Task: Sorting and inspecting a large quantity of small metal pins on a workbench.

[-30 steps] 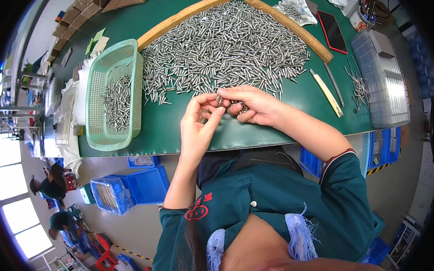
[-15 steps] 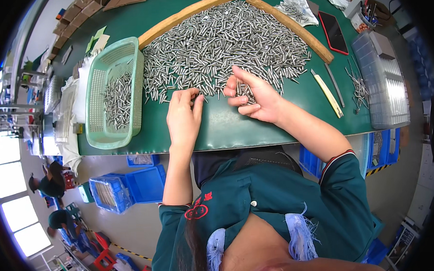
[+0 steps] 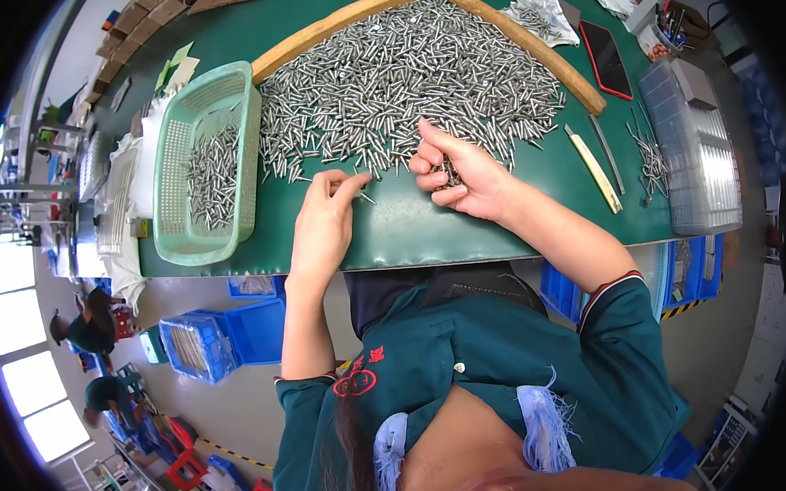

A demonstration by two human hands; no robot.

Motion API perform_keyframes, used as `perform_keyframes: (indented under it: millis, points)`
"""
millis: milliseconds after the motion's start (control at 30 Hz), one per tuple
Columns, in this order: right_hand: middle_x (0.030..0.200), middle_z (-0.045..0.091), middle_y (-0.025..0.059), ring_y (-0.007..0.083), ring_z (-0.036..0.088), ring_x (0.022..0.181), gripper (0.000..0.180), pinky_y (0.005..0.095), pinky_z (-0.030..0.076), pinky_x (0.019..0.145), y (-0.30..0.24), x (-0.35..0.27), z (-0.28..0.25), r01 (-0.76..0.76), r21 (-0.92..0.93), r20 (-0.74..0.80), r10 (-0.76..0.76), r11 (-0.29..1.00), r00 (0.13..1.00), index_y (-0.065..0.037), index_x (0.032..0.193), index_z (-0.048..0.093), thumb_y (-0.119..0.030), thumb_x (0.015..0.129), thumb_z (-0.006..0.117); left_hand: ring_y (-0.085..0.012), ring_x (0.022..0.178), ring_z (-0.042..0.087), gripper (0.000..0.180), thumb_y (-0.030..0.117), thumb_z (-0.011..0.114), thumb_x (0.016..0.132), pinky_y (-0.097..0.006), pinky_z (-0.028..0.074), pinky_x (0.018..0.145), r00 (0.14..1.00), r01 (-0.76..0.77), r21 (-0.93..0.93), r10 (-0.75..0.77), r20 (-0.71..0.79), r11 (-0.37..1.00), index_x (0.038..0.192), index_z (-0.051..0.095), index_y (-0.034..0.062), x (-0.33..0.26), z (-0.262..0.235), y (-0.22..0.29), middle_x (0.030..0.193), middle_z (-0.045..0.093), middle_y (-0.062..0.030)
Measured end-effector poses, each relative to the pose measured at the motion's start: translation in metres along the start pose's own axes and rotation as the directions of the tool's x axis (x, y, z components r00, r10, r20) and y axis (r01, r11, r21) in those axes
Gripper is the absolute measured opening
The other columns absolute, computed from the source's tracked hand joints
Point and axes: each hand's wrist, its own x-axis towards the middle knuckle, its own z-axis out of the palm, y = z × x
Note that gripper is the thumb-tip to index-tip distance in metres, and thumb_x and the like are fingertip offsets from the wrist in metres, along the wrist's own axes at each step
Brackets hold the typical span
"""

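Observation:
A wide heap of small silvery metal pins (image 3: 405, 81) covers the middle of the green table (image 3: 410, 236). At the heap's near edge, my left hand (image 3: 324, 215) is closed in a pinch, with a metal pin (image 3: 368, 197) showing by the fingertips. My right hand (image 3: 469, 178) is curled, palm partly up, around a small handful of metal pins (image 3: 447, 170); the fingers hide part of them. To the left of my left hand stands a light green perforated basket (image 3: 250, 181) with many of the same pins inside.
Two wooden strips (image 3: 342, 24) (image 3: 533, 50) border the heap's far sides. On the right lie a red-edged phone (image 3: 605, 59), a yellow-handled cutter (image 3: 595, 169), a thin metal strip (image 3: 607, 151) and clear plastic boxes (image 3: 689, 157). Blue bins (image 3: 262, 328) sit below the table.
My left hand has shifted slightly left and toward me, drawing back from the heap's edge. My right hand's fingers have closed further over the pins.

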Motion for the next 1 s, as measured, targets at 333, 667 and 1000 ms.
perform_keyframes:
  millis: [333,667,1000]
  points:
    - [0.071,0.038,-0.0021,0.0025,0.033,0.054,0.042,0.0118,0.02,0.032,0.002,-0.001,0.009,-0.016,-0.028,-0.073,0.013,0.999,0.997,-0.014,0.065,0.037,-0.045,0.092,0.045,-0.0262,0.081,0.054,0.01,0.005,0.062,0.076,-0.037,0.045,0.069,0.997,0.072,-0.07,-0.074,-0.034,0.995,0.083,0.055,0.0038,-0.002,0.008,-0.005,0.083,0.053,-0.0096]
    - [0.071,0.04,-0.0015,0.0027,0.034,0.054,0.04,0.0125,0.02,0.032,0.002,-0.002,0.009,-0.021,-0.046,-0.087,0.017,0.999,0.996,-0.013,0.065,0.038,-0.042,0.092,0.045,-0.0247,0.076,0.056,0.014,0.01,0.063,0.077,-0.034,0.046,0.068,0.997,0.078,0.232,-0.072,-0.038,0.969,0.088,0.056,0.0059,0.011,0.009,0.001,0.079,0.057,-0.0076]
    - [0.072,0.04,-0.0013,0.003,0.034,0.054,0.04,0.0124,0.02,0.032,0.003,0.0,0.01,-0.036,-0.053,-0.106,0.03,0.998,0.994,-0.013,0.066,0.039,-0.041,0.093,0.045,-0.0241,0.077,0.057,0.012,0.011,0.064,0.076,-0.034,0.046,0.068,0.997,0.057,0.227,-0.046,-0.053,0.972,0.086,0.058,0.0054,0.002,0.003,0.005,0.085,0.056,-0.0069]
